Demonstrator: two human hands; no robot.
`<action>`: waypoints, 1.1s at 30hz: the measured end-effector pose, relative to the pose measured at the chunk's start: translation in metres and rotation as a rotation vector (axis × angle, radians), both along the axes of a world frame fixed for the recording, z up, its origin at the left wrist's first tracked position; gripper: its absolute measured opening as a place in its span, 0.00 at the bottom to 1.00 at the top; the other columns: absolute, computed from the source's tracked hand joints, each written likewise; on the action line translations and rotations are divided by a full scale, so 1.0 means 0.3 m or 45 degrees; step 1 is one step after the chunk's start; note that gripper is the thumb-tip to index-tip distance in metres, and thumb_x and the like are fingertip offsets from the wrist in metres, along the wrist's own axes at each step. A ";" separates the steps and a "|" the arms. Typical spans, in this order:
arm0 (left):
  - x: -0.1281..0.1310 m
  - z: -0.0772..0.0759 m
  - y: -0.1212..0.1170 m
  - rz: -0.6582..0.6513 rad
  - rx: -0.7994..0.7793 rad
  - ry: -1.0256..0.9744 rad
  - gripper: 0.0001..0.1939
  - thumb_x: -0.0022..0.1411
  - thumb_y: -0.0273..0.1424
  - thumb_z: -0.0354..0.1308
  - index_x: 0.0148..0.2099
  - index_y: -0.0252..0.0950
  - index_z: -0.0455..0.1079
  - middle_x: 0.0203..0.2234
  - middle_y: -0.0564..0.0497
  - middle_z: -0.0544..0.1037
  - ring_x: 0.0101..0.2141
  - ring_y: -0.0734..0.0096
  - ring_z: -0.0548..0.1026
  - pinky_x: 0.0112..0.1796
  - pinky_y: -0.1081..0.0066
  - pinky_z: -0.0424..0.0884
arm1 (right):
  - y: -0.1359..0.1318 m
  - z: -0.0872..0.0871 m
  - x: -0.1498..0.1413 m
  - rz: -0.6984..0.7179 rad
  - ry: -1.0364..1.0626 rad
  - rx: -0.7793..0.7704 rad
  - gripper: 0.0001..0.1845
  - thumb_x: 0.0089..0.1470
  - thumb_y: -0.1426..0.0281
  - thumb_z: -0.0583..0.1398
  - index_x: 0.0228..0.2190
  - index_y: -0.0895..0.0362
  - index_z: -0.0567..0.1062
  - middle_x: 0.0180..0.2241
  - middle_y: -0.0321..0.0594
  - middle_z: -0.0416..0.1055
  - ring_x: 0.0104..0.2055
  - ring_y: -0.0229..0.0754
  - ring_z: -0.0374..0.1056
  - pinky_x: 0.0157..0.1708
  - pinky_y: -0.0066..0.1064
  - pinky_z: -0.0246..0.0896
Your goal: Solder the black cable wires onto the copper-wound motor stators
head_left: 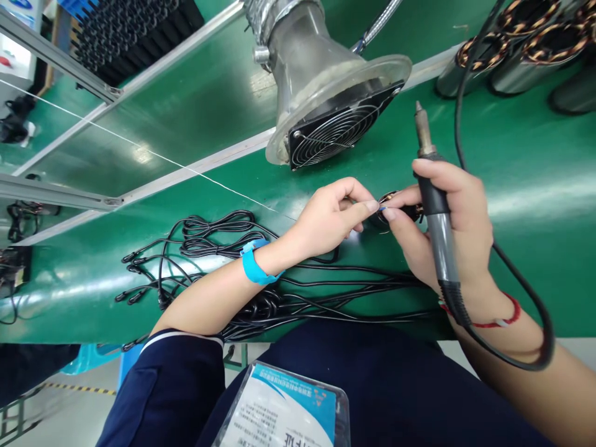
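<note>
My right hand [459, 223] is wrapped round a soldering iron [440, 230], its tip pointing up and away from the work. The thumb and forefinger of that same hand also reach a short blue wire [382, 210]. From the other side, my left hand [333, 211] pinches at the wire with thumb and forefinger, the fingertips of both hands almost meeting. Just behind them sits a small dark motor part with copper windings [387, 197], mostly hidden by my fingers. A thin white strand [223, 185] runs from the upper left towards my left hand; its end is hidden.
Coiled black cables [218, 233] lie on the green bench [139, 236] under my left forearm. A fume extractor hood with a fan [342, 133] hangs ahead. Copper-wound stators [493, 59] stand at the upper right. The iron's cord [526, 292] loops past my right wrist.
</note>
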State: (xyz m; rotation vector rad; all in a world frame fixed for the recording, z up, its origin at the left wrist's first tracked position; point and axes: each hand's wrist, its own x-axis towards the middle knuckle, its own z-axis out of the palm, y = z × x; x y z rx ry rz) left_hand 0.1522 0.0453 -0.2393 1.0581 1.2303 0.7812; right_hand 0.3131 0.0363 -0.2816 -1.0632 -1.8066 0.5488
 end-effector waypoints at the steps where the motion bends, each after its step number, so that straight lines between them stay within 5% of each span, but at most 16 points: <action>1: 0.000 0.004 0.001 -0.005 0.006 0.008 0.10 0.60 0.23 0.61 0.29 0.32 0.63 0.17 0.61 0.67 0.18 0.88 0.66 0.21 0.83 0.61 | 0.003 -0.004 0.000 0.004 0.012 0.006 0.27 0.59 0.70 0.60 0.58 0.42 0.62 0.34 0.32 0.73 0.38 0.43 0.72 0.46 0.40 0.69; 6: -0.009 0.014 0.008 -0.039 -0.105 0.020 0.12 0.58 0.26 0.64 0.27 0.32 0.64 0.13 0.61 0.66 0.14 0.88 0.60 0.18 0.81 0.55 | 0.017 -0.028 0.005 0.053 0.147 -0.098 0.27 0.57 0.63 0.62 0.57 0.45 0.62 0.35 0.35 0.73 0.36 0.43 0.72 0.36 0.36 0.71; 12: -0.036 0.009 0.025 -0.180 -0.256 -0.124 0.11 0.59 0.25 0.62 0.27 0.31 0.65 0.13 0.60 0.65 0.14 0.87 0.59 0.18 0.80 0.54 | 0.029 -0.037 0.016 0.150 0.232 -0.197 0.30 0.52 0.67 0.65 0.56 0.46 0.64 0.33 0.32 0.73 0.34 0.42 0.72 0.34 0.35 0.71; 19: -0.032 0.033 0.016 -0.196 -0.127 0.098 0.07 0.57 0.19 0.57 0.28 0.31 0.66 0.19 0.60 0.67 0.20 0.87 0.63 0.23 0.80 0.59 | 0.021 -0.024 -0.007 0.112 0.186 -0.056 0.28 0.51 0.73 0.64 0.53 0.47 0.67 0.31 0.30 0.74 0.32 0.38 0.72 0.34 0.32 0.70; 26: -0.045 -0.019 -0.012 -0.185 0.053 0.273 0.03 0.54 0.22 0.54 0.29 0.33 0.65 0.21 0.58 0.66 0.22 0.84 0.60 0.24 0.77 0.55 | -0.042 0.043 0.041 -0.125 0.120 -0.020 0.23 0.57 0.72 0.60 0.55 0.49 0.71 0.36 0.36 0.77 0.37 0.40 0.75 0.45 0.38 0.71; 33: -0.028 -0.034 -0.021 -0.141 0.118 0.325 0.05 0.55 0.22 0.53 0.27 0.35 0.63 0.20 0.57 0.65 0.22 0.82 0.60 0.25 0.76 0.54 | -0.127 -0.006 0.114 -0.162 0.066 0.282 0.23 0.49 0.71 0.67 0.48 0.49 0.78 0.28 0.37 0.76 0.25 0.39 0.72 0.23 0.29 0.68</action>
